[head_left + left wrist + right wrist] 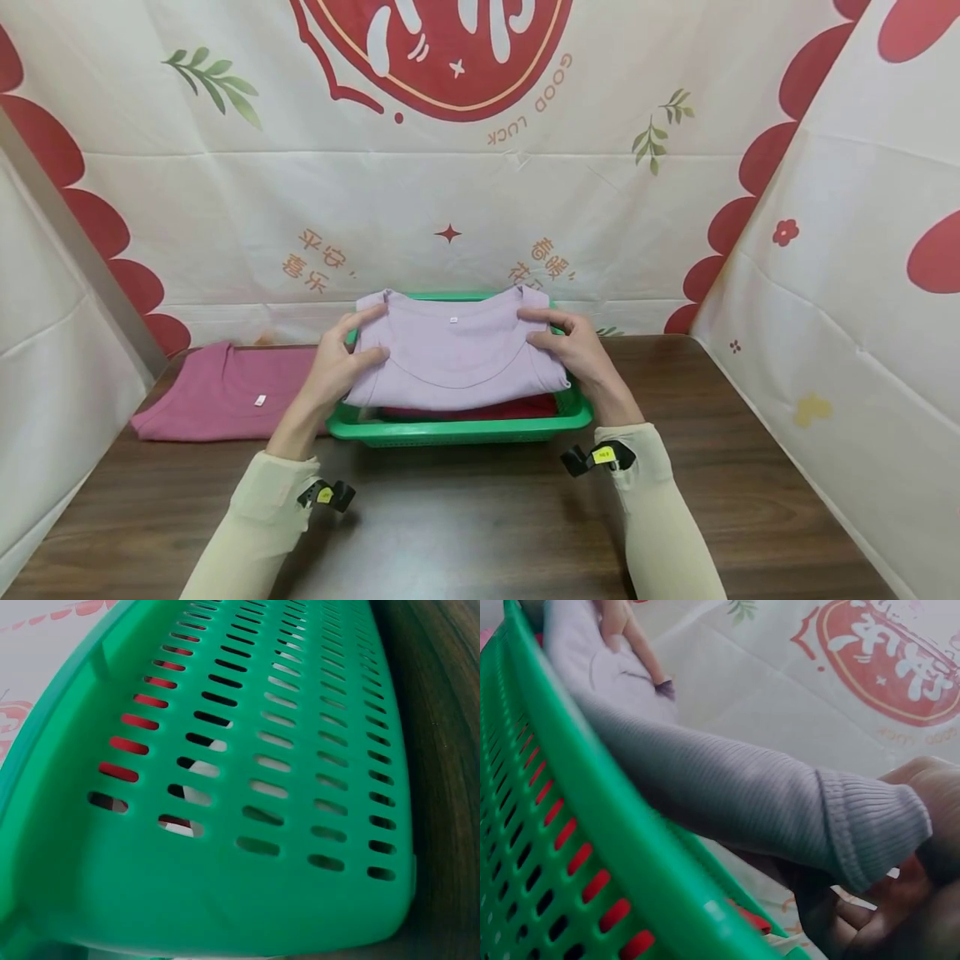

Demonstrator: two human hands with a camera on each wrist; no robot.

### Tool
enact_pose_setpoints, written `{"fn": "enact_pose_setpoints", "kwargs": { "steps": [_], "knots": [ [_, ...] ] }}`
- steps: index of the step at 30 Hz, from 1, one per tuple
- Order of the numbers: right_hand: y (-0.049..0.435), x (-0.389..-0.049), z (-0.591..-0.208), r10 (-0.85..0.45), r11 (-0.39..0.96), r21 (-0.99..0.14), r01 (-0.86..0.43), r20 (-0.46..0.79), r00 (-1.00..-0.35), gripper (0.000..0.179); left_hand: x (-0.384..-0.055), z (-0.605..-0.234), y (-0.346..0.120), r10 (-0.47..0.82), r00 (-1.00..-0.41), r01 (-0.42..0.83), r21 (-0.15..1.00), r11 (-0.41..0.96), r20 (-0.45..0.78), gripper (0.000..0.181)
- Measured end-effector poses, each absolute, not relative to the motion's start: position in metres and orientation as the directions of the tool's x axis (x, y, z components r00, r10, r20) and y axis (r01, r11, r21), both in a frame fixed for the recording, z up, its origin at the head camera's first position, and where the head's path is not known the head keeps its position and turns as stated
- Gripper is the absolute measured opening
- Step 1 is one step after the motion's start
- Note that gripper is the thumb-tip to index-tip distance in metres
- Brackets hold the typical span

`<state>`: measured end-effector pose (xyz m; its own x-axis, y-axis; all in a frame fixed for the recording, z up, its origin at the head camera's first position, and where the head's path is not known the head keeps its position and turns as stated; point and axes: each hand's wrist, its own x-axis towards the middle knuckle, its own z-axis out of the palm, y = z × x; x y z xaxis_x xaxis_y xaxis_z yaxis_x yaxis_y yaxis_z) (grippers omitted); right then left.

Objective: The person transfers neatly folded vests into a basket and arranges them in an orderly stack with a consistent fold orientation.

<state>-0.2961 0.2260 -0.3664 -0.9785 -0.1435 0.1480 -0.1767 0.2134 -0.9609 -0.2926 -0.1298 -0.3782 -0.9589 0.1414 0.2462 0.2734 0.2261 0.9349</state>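
Observation:
A folded lavender shirt [453, 358], with a small white label at its neckline, is spread between my two hands over a green plastic basket [465, 432]. My left hand [333, 362] pinches its left side, thumb on top. On the opposite side my right hand [577, 350] grips the shirt the same way; the right wrist view shows its fingers around the fabric beside a ribbed cuff [877, 825]. Below the shirt, red cloth [480, 410] lies in the basket. The slotted basket wall [225, 885] fills the left wrist view, where the left hand is hidden.
A folded pink shirt [217, 408] with a white label lies on the brown wooden table [465, 517], left of the basket and partly behind my left forearm. A printed white cloth [420, 200] hangs behind the table, and white cloth also borders both sides.

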Motion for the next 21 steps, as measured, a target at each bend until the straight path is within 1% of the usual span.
{"fn": "enact_pose_setpoints", "kwargs": {
  "steps": [12, 21],
  "knots": [
    [0.2240, -0.3004, -0.3758, -0.114, 0.195, -0.962, -0.191, 0.171, -0.979, 0.041, -0.2965, -0.3831, -0.1297, 0.139, -0.961, 0.268, 0.937, 0.223, 0.241, 0.064],
    [0.2222, -0.3001, -0.3765, -0.092, 0.266, -0.947, -0.179, 0.160, -0.983, 0.037, -0.2970, -0.3852, -0.1284, 0.158, -0.966, 0.238, 0.939, 0.247, 0.203, 0.064]
  ]
}}
